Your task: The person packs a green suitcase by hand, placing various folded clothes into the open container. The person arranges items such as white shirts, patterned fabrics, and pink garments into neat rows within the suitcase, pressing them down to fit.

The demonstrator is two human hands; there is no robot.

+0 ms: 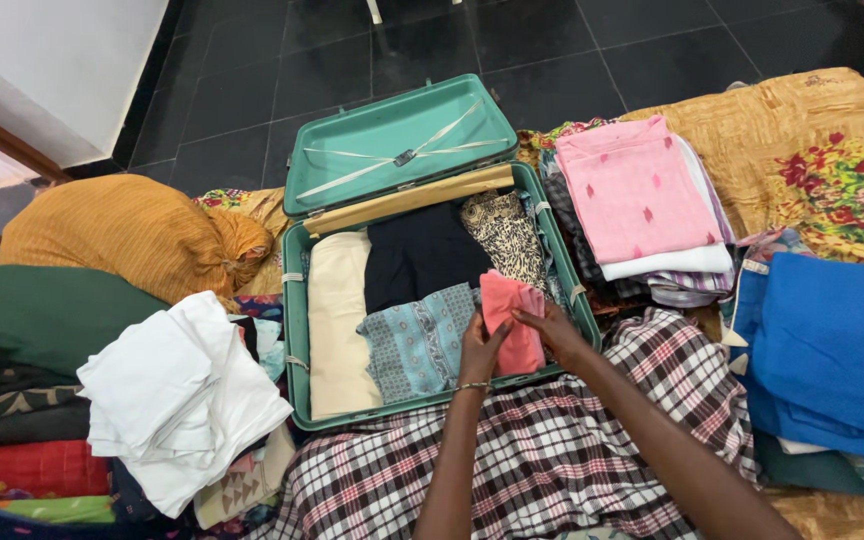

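Coral-pink folded cloth (512, 318) held over the green suitcase (297, 330).
Both hands grasp it: left hand (479, 350) at its 7 o'clock edge, right hand (552, 330) at 4 o'clock, beside blue patterned fabric (417, 340) at 9 o'clock.

The suitcase (297, 330) looks like hard teal plastic, smooth with a dull sheen, and thin pale webbing straps (422, 148) cross its raised lid. Inside lie matt cloths: a cream fold (337, 320), a black one (417, 255), a printed blue cotton (417, 340), and a coral-pink piece (514, 315) that looks soft and slightly napped, touched by both the left hand (479, 348) and right hand (552, 328). A thin metal bangle (472, 386) glints at the left wrist. The checked lap cloth (572, 440) is woven and matt. The far floor tiles (252, 70) are dark and glossy. The white heap (182, 395) at left looks like crumpled plain cotton.
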